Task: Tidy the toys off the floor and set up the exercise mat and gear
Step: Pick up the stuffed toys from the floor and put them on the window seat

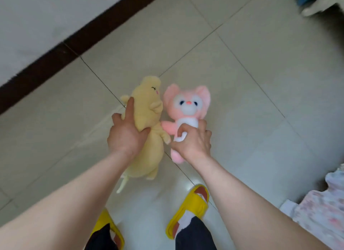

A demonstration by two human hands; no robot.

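A long yellow plush toy (pixel 149 108) with a thin tail is gripped around its middle by my left hand (pixel 124 136). Right beside it is a pink and white plush toy (pixel 188 102) with big ears, and my right hand (pixel 193 140) is closed on its white belly. Both toys are held side by side over the pale tiled floor (pixel 242 82), heads pointing away from me. No exercise mat or gear is in view.
A white wall (pixel 37 17) with a dark brown skirting board (pixel 74 43) runs diagonally at upper left. Floral fabric (pixel 323 208) lies at the right edge. My feet in yellow slippers (pixel 189 208) stand below the toys. Blurred blue and white objects sit at top right.
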